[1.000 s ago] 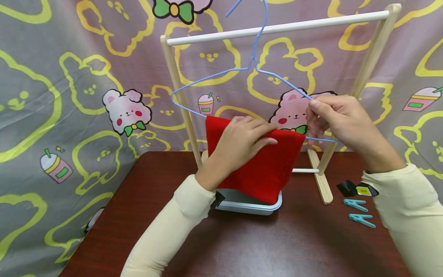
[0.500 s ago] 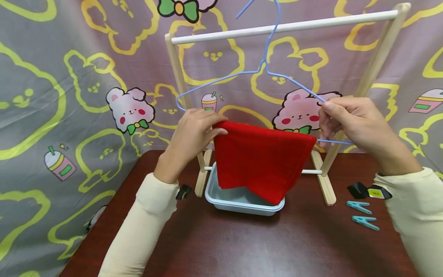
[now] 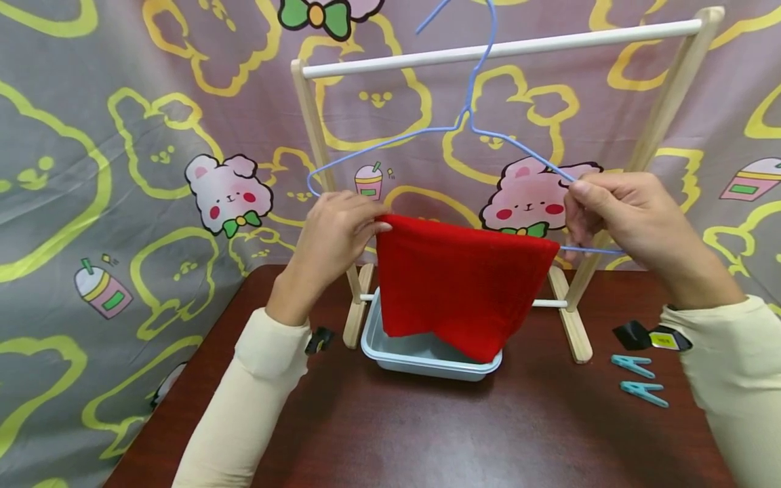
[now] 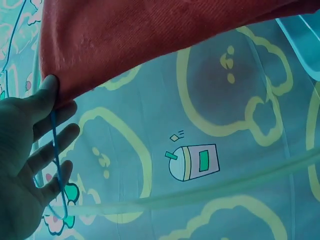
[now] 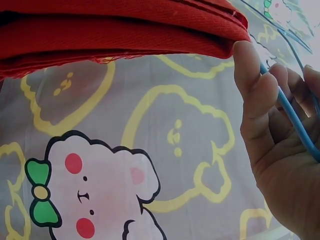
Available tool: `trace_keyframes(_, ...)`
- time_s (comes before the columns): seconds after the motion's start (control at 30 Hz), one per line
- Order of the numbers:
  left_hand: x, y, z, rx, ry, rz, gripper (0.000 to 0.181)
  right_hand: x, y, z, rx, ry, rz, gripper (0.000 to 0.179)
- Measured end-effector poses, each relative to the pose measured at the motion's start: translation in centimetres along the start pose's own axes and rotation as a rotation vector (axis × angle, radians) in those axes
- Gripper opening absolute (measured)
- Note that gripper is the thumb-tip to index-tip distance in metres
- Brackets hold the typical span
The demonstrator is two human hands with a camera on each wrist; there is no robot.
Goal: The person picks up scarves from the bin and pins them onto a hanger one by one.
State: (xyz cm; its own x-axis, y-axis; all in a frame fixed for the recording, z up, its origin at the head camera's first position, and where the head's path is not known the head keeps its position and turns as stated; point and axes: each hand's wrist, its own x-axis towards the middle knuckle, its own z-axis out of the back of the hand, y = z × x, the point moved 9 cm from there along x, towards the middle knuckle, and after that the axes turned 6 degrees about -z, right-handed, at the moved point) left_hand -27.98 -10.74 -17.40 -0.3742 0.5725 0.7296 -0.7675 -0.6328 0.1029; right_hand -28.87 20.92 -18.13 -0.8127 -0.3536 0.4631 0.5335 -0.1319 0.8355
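A folded red cloth (image 3: 464,285) hangs over the lower bar of a blue wire hanger (image 3: 390,139), its loose end hanging down. At the cloth's top left corner, my left hand (image 3: 332,234) pinches the fabric; the left wrist view shows the thumb on the red cloth (image 4: 130,40) and the other fingers spread behind the wire. My right hand (image 3: 628,224) grips the hanger's right arm between thumb and fingers. In the right wrist view, the blue wire (image 5: 295,117) passes through that hand, and a fingertip lies close to the cloth's folded edge (image 5: 200,40).
Behind the hanger stands a wooden rack with a white top rod (image 3: 543,45). A light blue basin (image 3: 433,366) sits below the cloth on the dark brown table (image 3: 427,434). Two teal clothespins (image 3: 643,391) lie at the right. A patterned curtain (image 3: 55,224) covers the back and left.
My left hand has slid left from the cloth's upper middle to its top left corner, uncovering the cloth and basin. Everything sits slightly further right in the view. The right hand keeps its hold.
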Motion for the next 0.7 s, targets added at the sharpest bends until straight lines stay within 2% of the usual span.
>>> trace_keyframes(0.2, -1.2, 0.4, 2.0, -0.05, -0.11, 0.002, 0.032, 0.0, -0.1, 0.0, -0.014, 0.023, -0.002, 0.031)
trace_keyframes(0.4, -2.1, 2.2, 4.7, -0.071, -0.271, 0.029, 0.037, 0.1, -0.2, -0.3, -0.002, 0.019, -0.006, 0.032)
trace_keyframes(0.47, -2.2, 3.0, 5.5, -0.069, -0.302, 0.054, 0.038, 0.2, -0.2, -0.3, -0.008, 0.01, -0.008, 0.033)
trace_keyframes(0.57, -2.2, 4.3, 5.7, -0.125, -0.283, 0.134, 0.039, 0.2, -0.1, -0.3, -0.032, 0.018, 0.002, 0.033)
trace_keyframes(0.7, -2.1, 6.0, 4.5, -0.263, -0.174, 0.266, 0.039, 0.3, 0.1, -0.3, -0.102, 0.035, 0.01, 0.033)
